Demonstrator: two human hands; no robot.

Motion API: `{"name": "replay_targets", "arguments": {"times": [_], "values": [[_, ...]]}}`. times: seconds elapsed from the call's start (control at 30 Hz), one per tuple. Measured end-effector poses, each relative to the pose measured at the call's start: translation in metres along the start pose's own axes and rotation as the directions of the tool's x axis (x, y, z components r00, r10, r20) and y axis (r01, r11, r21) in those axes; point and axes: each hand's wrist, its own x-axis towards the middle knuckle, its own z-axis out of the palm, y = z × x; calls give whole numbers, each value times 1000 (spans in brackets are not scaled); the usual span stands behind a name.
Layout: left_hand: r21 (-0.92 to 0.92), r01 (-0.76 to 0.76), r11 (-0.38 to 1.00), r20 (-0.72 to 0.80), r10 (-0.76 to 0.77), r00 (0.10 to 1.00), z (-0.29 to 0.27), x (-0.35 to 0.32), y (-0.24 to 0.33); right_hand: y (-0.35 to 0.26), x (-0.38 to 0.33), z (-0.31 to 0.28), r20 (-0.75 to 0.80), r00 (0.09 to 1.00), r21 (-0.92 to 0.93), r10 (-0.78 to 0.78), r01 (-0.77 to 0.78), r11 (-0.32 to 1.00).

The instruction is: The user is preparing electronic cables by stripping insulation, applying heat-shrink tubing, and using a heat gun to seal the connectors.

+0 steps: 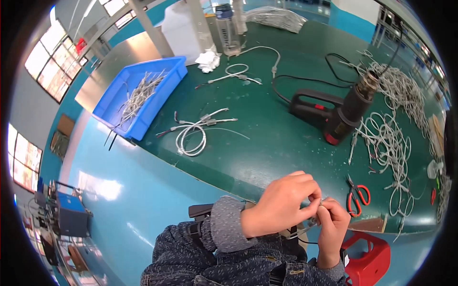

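Note:
My left hand (287, 200) and my right hand (332, 225) meet at the table's near edge, fingertips pinched together. Between them is a thin light-grey cable (299, 233), part of which shows below my hands; its end is mostly hidden by the fingers. Just right of my right hand lie pliers (355, 196) with red handles, their jaws pointing away from me. Left of my hands, a few white cables (193, 138) with grey sleeves lie loosely coiled on the green table (229, 162).
A black heat gun (341, 114) stands nozzle-up at the right, its cord running behind. Tangled cables (389, 148) heap beyond it. At the far left a blue tray (164, 95) holds cable pieces. A bottle (228, 31) and crumpled tissue (208, 60) stand farther back. A red stool (369, 257) is below.

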Motion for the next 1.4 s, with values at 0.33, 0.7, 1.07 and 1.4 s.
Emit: {"name": "replay_targets", "arguments": {"times": [0.33, 0.7, 1.07, 1.4], "values": [[-755, 515, 407, 340, -429, 837, 12, -4, -11, -11, 4, 11, -38, 988, 129, 151, -145, 981], [-387, 187, 903, -46, -222, 974, 14, 2, -5, -5, 10, 1, 100, 983, 370, 154, -181, 911], [-170, -30, 985, -60, 20, 998, 9, 6, -10, -5, 7, 1, 162, 972, 375, 167, -218, 901], [-32, -288, 957, 18, 289, 957, -4, 15, -17, -8, 8, -8, 405, 870, 527, 281, -474, 706]]}}
